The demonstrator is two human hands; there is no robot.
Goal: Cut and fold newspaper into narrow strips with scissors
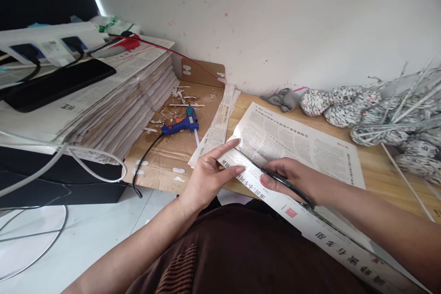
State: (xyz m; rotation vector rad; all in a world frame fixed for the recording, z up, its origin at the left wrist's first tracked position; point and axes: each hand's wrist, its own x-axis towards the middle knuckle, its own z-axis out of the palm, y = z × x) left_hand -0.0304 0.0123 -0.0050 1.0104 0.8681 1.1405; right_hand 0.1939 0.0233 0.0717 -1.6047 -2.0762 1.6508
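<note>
My right hand (287, 177) is closed around a pair of black-handled scissors (292, 187), whose blades point up and left along a newspaper sheet (275, 128). A long newspaper strip (272, 196) lies on the near side of the blades and runs down to the lower right, over my lap. Near the blade tips, my left hand (217, 167) pinches the strip's far-left end between thumb and fingers. The rest of the sheet lies flat on the wooden table, beyond the scissors. Several cut newspaper strips (220, 115) lie just past my left hand.
A blue glue gun (181, 124) rests on brown cardboard (165, 161) among paper scraps. Left stands a tall newspaper stack (138, 96) bearing a black phone (62, 83) and a power strip (51, 42). Rolled-paper bundles (351, 105) and a grey cloth (284, 99) sit along the wall.
</note>
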